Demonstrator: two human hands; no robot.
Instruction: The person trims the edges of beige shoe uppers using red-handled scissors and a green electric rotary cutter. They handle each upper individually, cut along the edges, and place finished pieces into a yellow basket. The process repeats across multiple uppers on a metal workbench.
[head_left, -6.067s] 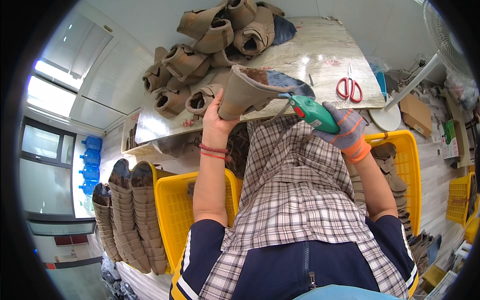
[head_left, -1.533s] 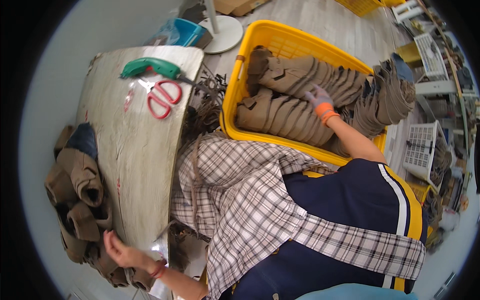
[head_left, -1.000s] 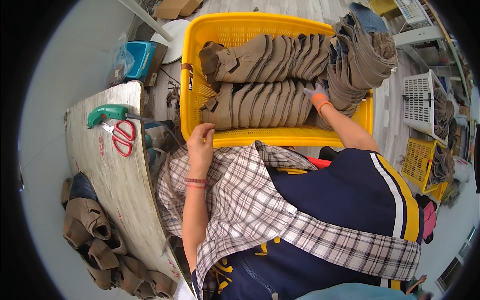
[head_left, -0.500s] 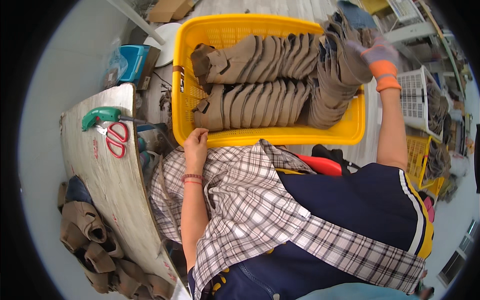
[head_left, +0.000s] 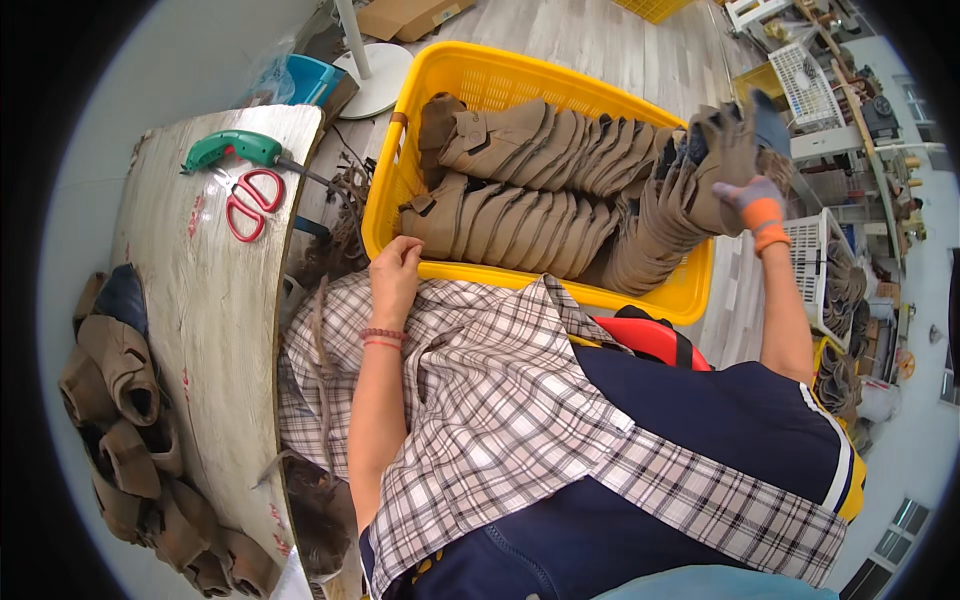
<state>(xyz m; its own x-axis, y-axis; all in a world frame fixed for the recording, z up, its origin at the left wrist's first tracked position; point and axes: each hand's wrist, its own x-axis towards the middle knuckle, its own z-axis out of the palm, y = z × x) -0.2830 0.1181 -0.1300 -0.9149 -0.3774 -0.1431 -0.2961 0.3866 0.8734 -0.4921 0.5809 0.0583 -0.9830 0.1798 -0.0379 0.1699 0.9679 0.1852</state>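
Note:
A yellow basket (head_left: 385, 205) in front of me holds brown shoe uppers (head_left: 500, 225) packed upright in two rows, with a curved stack of more uppers (head_left: 655, 225) along its right side. My right hand (head_left: 752, 202), in a grey-purple glove with an orange cuff, is closed on the brown uppers at the raised outer end of that stack. Their far tips are smeared by motion, and a dark blue piece shows there. At the basket's near left corner, my bare left hand (head_left: 396, 272) has thumb and fingers pressed together over the rim; what they pinch is hidden.
On the wooden table (head_left: 235, 330) at my left lie red-handled scissors (head_left: 253, 205) and a green tool (head_left: 235, 148). More brown uppers (head_left: 125, 400) are heaped beyond the table. A white crate (head_left: 820, 270) stands right of the basket. A red seat (head_left: 650, 338) shows by my lap.
The whole view has shifted and tilted, so the basket appears turned. My right hand has come slightly nearer with the stack's end. The left hand stays at the basket's corner.

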